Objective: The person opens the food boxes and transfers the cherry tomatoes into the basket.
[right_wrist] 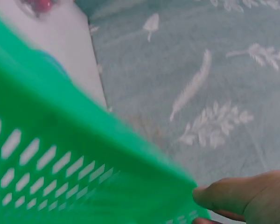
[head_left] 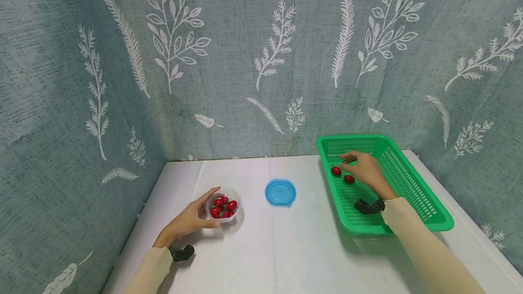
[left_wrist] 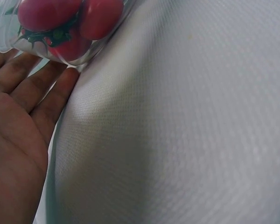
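My left hand (head_left: 185, 221) holds a small clear plastic tub (head_left: 238, 203), thumb on the near side and fingers along the far side. Several red cherry tomatoes (head_left: 224, 207) with green tops fill it; the left wrist view shows tomatoes (left_wrist: 100, 18) through the wall, the fingers lying against the outside. Over the green basket (head_left: 351, 138), my right hand (head_left: 363, 170) reaches in with thumb and fingers bent and apart, nothing between them. Two cherry tomatoes, one further left (head_left: 336, 171) and one nearer the palm (head_left: 349, 179), lie on the basket floor just below its fingertips.
A blue plastic lid (head_left: 280, 193) lies flat on the white table (head_left: 302, 253) between tub and basket. The basket's raised perforated sides surround the right hand. Patterned grey-green cloth (head_left: 245, 58) hangs behind the table and at both sides.
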Demonstrator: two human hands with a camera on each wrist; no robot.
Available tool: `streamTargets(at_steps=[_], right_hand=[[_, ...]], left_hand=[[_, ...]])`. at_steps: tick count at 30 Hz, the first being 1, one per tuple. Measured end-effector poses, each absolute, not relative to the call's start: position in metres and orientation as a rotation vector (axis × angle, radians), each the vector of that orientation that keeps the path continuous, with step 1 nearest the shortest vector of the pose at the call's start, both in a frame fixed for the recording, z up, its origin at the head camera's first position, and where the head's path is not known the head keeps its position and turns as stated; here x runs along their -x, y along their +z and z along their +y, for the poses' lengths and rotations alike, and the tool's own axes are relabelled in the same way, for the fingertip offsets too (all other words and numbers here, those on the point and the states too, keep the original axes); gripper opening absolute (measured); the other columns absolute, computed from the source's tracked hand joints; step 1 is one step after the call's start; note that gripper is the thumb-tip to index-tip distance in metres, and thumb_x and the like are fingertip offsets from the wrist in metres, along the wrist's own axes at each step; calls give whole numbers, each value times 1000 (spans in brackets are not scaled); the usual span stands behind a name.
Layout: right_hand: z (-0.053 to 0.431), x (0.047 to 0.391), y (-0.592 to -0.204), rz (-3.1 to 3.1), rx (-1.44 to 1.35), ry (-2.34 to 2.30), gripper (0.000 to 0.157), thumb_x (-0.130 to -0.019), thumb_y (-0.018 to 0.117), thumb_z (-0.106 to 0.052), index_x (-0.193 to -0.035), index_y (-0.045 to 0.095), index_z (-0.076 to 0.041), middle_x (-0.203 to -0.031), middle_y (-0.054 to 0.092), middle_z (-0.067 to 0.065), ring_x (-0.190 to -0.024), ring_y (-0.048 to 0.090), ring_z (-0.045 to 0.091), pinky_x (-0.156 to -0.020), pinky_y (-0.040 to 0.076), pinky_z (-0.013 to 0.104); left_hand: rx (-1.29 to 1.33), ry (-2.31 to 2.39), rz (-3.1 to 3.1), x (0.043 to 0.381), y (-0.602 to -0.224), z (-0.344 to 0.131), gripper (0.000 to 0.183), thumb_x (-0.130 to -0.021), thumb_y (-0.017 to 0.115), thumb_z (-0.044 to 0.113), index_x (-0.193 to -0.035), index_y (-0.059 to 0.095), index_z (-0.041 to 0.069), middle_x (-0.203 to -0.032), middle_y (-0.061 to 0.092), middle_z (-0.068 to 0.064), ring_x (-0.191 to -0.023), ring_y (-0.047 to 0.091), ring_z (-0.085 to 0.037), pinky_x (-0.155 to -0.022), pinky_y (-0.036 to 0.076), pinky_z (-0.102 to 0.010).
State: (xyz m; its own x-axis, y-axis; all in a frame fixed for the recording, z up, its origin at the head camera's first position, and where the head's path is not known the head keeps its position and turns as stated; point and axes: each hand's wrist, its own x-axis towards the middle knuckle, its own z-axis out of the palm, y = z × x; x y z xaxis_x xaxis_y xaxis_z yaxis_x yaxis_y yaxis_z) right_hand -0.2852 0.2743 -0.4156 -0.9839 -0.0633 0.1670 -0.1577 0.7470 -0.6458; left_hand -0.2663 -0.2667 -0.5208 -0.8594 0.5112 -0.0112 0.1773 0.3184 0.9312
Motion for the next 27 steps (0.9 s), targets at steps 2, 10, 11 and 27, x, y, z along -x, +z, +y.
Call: streamTargets(at_steps=[2,10,11,27], right_hand=[[267,285,-411,-2808,-216,1086,39,-99,71,-25,-130,68,-3,-119,70,19,-106,64,38,-79,54,49],[231,286,-399,-2786,-365,1175,36,-99,72,-25,-129,68,-6,-119,70,16,-87,67,30,-64,54,39],[226,286,-399,-2784,-388,1176,34,-99,72,-25,-128,69,-7,-117,70,15,-85,67,29,-63,54,38],[139,279,-403,-2737,-768,1073,24,-95,76,-23,-117,75,-12,-100,74,1,-73,61,14,-64,52,30]], left_hand=[[-622,1547,2298,266,-521,-267,104,-84,88,19,-165,23,25,-167,27,-13,-156,14,-37,-119,21,-59],[-604,1514,2335,268,-522,-267,106,-83,89,21,-166,22,24,-169,22,-12,-155,14,-38,-119,22,-59],[-597,1516,2332,268,-522,-267,107,-83,89,21,-166,22,25,-169,23,-11,-156,15,-37,-119,23,-59],[-614,1523,2336,267,-521,-266,104,-84,88,16,-165,23,22,-168,25,-13,-154,21,-38,-118,26,-58]])
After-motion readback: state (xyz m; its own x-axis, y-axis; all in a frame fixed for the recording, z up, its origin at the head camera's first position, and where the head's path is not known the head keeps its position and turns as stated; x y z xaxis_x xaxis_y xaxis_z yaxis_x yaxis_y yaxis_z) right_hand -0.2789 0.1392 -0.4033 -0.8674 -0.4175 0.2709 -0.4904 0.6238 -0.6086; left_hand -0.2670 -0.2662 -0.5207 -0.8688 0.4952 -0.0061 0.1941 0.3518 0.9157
